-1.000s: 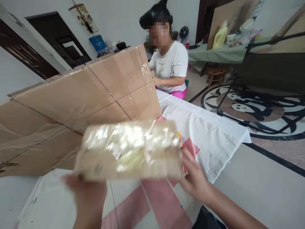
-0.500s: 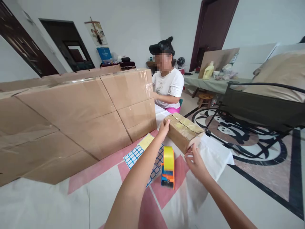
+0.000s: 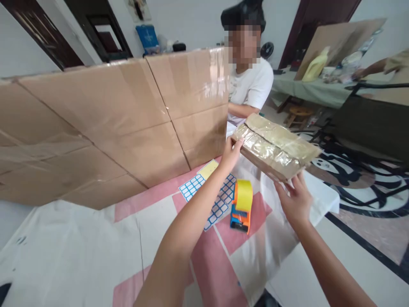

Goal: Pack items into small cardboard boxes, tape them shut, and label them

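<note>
A small cardboard box, its top flaps covered with shiny clear tape, is held tilted above the right part of the table. My left hand grips its near left end, thumb on top. At the near right corner, my right hand holds the box from below, some fingers hidden under it. Below the box, a tape dispenser with a yellow roll stands on the cloth. Sheets of blue-bordered labels lie beside it, partly covered by my left forearm.
Large stacked cardboard boxes wall off the table's left and far side. A person in a white shirt sits beyond them. A dark folding chair stands at the right. White and pink cloth covers the table; its right edge hangs down.
Both hands have raised the small box off the table and tipped its top toward me. My right hand has moved under its near corner. The view has shifted as well.
</note>
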